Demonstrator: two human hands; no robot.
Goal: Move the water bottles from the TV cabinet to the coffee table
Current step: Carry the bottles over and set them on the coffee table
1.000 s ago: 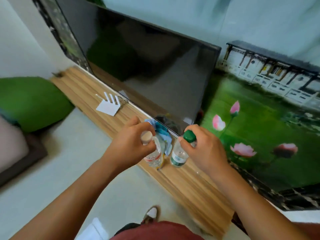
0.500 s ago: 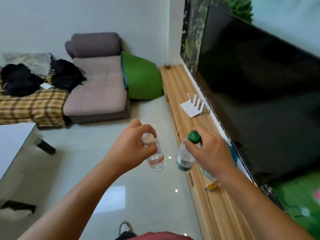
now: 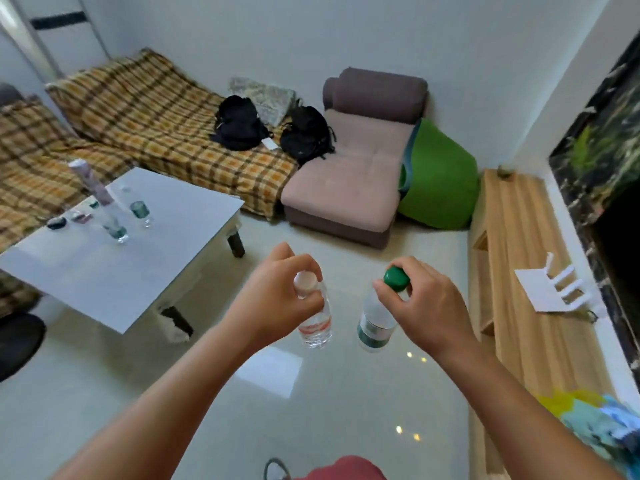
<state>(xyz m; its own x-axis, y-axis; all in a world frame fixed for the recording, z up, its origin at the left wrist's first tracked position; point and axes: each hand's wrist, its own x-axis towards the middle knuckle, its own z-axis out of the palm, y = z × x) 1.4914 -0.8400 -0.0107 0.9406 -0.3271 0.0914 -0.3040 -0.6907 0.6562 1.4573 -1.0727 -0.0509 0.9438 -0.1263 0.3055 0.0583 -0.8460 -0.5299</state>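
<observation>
Each hand pinches a bottle by its cap only — left hand (image 3: 277, 299) the white-capped bottle (image 3: 316, 320), right hand (image 3: 429, 306) the green-capped bottle (image 3: 375, 323), both at frame centre — so either could slip and drop short of the coffee table (image 3: 104, 271).

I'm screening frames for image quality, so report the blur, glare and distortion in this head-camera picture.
Head view: the bottles on the coffee table and the wall panel at right are smeared by motion blur; both hands, left and right, with their bottles are fairly sharp; small glare spots dot the glossy floor; wide-angle bending curves the TV cabinet.
</observation>
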